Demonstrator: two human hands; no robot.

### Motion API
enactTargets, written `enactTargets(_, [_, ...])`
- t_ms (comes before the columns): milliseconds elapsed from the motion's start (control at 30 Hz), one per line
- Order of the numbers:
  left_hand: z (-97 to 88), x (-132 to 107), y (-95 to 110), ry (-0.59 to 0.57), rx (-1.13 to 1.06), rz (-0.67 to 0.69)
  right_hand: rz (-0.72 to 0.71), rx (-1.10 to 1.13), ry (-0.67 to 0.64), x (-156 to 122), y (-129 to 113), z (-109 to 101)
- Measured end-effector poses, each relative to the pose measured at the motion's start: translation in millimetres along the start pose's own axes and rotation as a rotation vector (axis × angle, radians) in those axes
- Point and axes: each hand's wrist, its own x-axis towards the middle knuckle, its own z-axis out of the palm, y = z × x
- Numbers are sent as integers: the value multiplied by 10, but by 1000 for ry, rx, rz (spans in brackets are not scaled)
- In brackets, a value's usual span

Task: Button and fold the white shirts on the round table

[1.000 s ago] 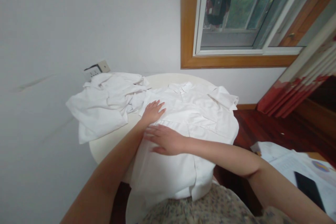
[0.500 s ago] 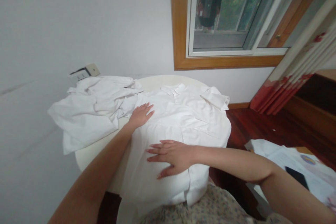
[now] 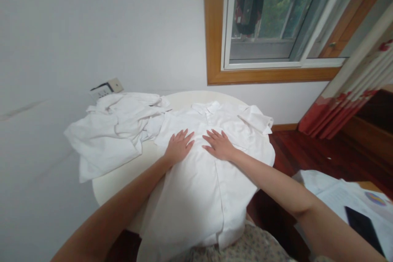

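Note:
A white collared shirt lies spread flat over a round cream table, its hem hanging toward me. My left hand rests flat on the shirt's chest, fingers stretched out. My right hand lies flat beside it, just right of the button line, fingers also apart. Neither hand holds anything. The collar points toward the wall and one short sleeve lies folded at the right.
A heap of crumpled white garments covers the table's left side, against the white wall with a socket. A wood-framed window is behind. At right, a dark wooden floor, papers and a black phone.
My right hand has slid from the shirt's lower middle up to the chest beside my left hand. The left hand stayed almost in place. The view shifted slightly.

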Motion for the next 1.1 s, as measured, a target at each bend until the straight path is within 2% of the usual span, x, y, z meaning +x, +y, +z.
enactTargets(100, [89,-64,-95,-4,-4,27,-27,-1,5,-26,71,27])
enactTargets(233, [82,-66,-373,-18,6,94,-54,-6,11,-48,155,30])
enactTargets(300, [-7,-92,-489,-9,49,83,-64,-12,21,-53,177,32])
enactTargets(400, [-250,-204,-572,30,178,-32,-68,-19,35,-56,181,38])
enactTargets(467, [-431,-316,-568,41,251,-128,-68,-22,42,-49,178,42])
enactTargets(533, [-561,-433,-528,-5,281,-253,-74,-26,46,-31,187,43])
enactTargets(600, [-608,-534,-464,-112,280,-365,-84,-31,48,2,209,43])
enactTargets(667, [-580,-601,-383,-211,268,-423,-91,-36,45,45,242,42])
enactTargets(733, [-518,-630,-295,-245,258,-438,-93,-40,40,89,277,42])
enactTargets(900, [-405,-608,-152,-219,275,-404,-100,-47,33,143,364,40])
enactTargets(1100, [-341,-588,-243,-192,285,-346,-108,-61,48,92,461,41])
